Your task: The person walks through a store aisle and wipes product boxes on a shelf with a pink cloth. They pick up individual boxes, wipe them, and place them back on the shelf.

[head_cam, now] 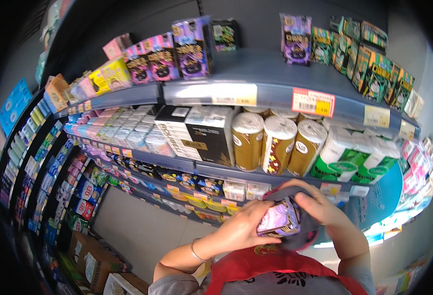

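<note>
A purple-and-black plastic pack [283, 219], its print blurred, is held in front of my chest. My left hand [249, 223] grips it from the left, thumb along the near edge. On its other side, my right hand [314, 202] holds a dark grey cloth [305, 228] with some red at its border, bunched against the pack. Similar purple packs stand on the upper shelf: one [190, 48] left of a gap, another [296, 40] to the right.
The shelf edge [198, 92] carries price labels. Below stand brown paper-towel rolls [247, 145], a black-and-white box [198, 136] and green-and-white roll packs [340, 155]. Green packs [377, 75] fill the upper right. Cardboard boxes [98, 258] sit on the floor at lower left.
</note>
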A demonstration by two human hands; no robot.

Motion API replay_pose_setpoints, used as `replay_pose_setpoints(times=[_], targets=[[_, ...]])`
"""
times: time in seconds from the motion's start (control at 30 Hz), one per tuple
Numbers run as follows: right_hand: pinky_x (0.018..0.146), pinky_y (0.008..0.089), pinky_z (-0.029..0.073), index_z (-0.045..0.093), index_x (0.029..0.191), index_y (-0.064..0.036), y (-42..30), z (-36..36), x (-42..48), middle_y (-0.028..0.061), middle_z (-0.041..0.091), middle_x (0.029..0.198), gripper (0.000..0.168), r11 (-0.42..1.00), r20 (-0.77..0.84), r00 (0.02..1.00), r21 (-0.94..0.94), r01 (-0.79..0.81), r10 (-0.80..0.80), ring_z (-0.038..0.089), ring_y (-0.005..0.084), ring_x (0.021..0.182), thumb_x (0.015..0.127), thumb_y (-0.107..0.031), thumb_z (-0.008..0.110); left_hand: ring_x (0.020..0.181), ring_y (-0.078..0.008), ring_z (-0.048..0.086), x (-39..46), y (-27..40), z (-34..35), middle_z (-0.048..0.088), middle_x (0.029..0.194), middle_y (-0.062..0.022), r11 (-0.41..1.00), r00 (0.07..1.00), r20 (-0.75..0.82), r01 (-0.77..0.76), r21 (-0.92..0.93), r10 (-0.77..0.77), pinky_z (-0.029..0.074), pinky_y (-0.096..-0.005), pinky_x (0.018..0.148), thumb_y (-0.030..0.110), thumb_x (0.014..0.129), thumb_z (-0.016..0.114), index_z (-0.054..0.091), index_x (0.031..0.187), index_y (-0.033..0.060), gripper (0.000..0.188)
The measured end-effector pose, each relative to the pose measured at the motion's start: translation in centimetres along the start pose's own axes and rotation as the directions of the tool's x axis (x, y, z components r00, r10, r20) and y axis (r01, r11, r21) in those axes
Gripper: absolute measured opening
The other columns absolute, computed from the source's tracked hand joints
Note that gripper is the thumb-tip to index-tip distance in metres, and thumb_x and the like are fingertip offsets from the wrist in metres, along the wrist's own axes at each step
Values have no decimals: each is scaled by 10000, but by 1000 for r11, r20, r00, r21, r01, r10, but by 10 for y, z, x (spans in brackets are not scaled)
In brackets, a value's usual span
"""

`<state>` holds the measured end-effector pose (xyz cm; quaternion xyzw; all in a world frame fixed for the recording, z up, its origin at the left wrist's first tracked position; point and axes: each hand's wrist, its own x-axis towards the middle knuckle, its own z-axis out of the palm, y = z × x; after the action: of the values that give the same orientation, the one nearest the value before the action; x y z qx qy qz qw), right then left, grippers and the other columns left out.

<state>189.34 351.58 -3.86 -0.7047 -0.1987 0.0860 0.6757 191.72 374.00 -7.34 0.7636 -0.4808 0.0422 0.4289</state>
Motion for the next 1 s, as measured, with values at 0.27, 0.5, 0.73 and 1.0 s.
replay_pose_setpoints(times=[0.27, 0.5, 0.73, 1.0], targets=[[997, 388, 395, 213, 1413, 38, 93, 54, -30, 179, 459, 1317, 588, 915, -456, 799, -110, 387, -393, 490, 265, 1182, 1004, -352, 373, 1139, -240, 507, 42, 7, 27, 503, 1206, -152, 884, 930, -347, -54, -464, -125, 417, -365, 956, 212, 659, 866, 378, 1319, -27, 855], [844, 389, 484, 495, 1219, 70, 82, 40, -58, 240, 614, 1048, 457, 825, -308, 845, -511, 239, -436, 631, 359, 950, 875, -198, 631, 1084, -234, 503, 122, 17, -27, 493, 1172, -121, 926, 699, -693, -357, -120, 179, 415, -364, 934, 273, 666, 854, 422, 1269, -4, 791], [874, 319, 454, 464, 1244, 64, 74, 28, -84, 160, 605, 1056, 394, 929, -582, 735, -318, 187, -348, 594, 216, 969, 911, -126, 557, 814, -156, 542, 261, 15, -127, 558, 985, -84, 991, 825, -551, -134, 27, 127, 464, -290, 735, 326, 781, 767, 617, 1092, 18, 463], [834, 340, 477, 470, 1238, 66, 92, 19, -112, 196, 641, 1018, 400, 917, -628, 705, -389, 84, -331, 640, 259, 927, 907, -142, 552, 930, -141, 605, 299, 7, -120, 656, 989, -87, 980, 965, -218, 108, -167, -144, 472, -279, 831, 260, 840, 732, 591, 1108, -49, 433]])
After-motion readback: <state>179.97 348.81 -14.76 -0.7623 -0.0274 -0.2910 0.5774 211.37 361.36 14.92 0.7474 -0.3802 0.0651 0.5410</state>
